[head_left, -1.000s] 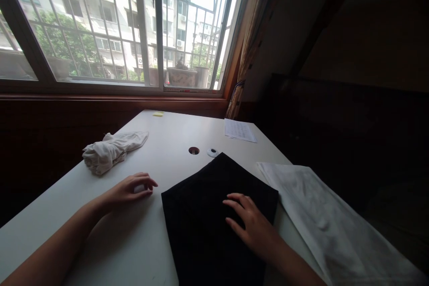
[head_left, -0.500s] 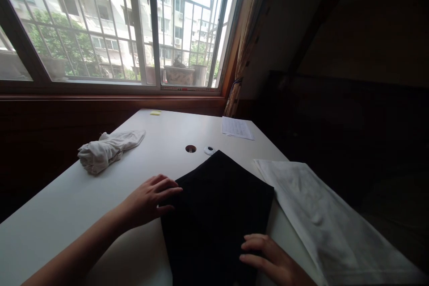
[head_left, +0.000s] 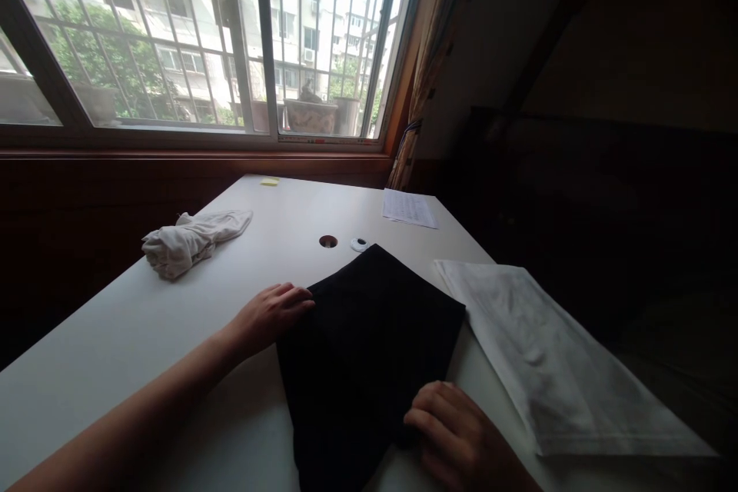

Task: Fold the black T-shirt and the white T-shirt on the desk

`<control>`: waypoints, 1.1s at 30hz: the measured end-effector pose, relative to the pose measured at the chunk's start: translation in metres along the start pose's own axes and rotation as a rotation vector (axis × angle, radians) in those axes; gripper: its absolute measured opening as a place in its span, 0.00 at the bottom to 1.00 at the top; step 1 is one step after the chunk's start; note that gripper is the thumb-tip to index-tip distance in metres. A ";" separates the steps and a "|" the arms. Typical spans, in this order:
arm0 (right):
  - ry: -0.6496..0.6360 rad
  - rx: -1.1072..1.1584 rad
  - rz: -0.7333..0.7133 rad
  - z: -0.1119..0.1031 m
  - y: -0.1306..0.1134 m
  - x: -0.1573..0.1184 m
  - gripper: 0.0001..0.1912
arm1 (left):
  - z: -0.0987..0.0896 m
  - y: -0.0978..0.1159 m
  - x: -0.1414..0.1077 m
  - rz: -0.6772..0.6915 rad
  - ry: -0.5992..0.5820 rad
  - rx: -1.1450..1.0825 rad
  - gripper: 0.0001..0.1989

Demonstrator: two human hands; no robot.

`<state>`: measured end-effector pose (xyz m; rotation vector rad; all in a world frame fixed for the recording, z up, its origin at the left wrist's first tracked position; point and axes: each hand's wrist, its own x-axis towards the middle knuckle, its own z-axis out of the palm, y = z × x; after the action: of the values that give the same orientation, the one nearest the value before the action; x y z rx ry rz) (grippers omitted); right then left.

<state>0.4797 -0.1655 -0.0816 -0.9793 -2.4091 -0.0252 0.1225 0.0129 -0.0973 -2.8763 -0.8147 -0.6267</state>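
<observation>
Head camera view, looking down at a white tabletop (head_left: pixel 144 323) with angled corners, where a person's two bare hands are on a flat piece of plain black cloth (head_left: pixel 369 346). The black cloth lies in the near middle of the table, one corner pointing away toward the window, its near part running down to the bottom edge of view. The left hand (head_left: pixel 281 311) comes in from the lower left and rests at the cloth's upper left edge, its fingers close together and gently bent, their tips on the fabric; its thumb is hidden, so whether it pinches the cloth cannot be told. The right hand (head_left: pixel 455 430), at the lower right, has its fingers curled in tightly, gripping the cloth's near right edge, which slants in toward the fingertips; its thumb is out of sight. Just right of the black cloth lies a long, flat, greyish-white cloth (head_left: pixel 553 361) with soft wrinkles. Well apart on the left is a crumpled off-white cloth (head_left: pixel 193 242). Beyond the black corner are a round dark hole (head_left: pixel 328 241) and a small white ring-shaped cover (head_left: pixel 359 244). Farther back lie a yellow paper slip (head_left: pixel 270 181) and white printed sheets (head_left: pixel 409 208), below a barred window (head_left: pixel 201 46).
</observation>
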 end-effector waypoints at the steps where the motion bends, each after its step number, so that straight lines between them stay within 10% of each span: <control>1: 0.029 0.017 0.010 0.001 -0.001 0.001 0.18 | -0.001 -0.001 0.000 -0.017 0.020 -0.017 0.16; 13: 0.305 0.125 -0.045 -0.006 -0.047 0.053 0.18 | -0.019 -0.029 -0.025 -0.119 0.321 -0.071 0.14; 22: 0.120 -0.020 -0.223 0.071 -0.059 0.052 0.10 | -0.031 -0.048 -0.044 -0.162 -0.023 -0.358 0.14; 33: 0.036 0.044 -0.205 0.074 -0.055 0.043 0.08 | -0.018 -0.043 -0.037 -0.348 -0.080 -0.635 0.23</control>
<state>0.3835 -0.1631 -0.1148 -0.7038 -2.4560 -0.0631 0.0650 0.0287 -0.0976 -3.3532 -1.3606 -0.9599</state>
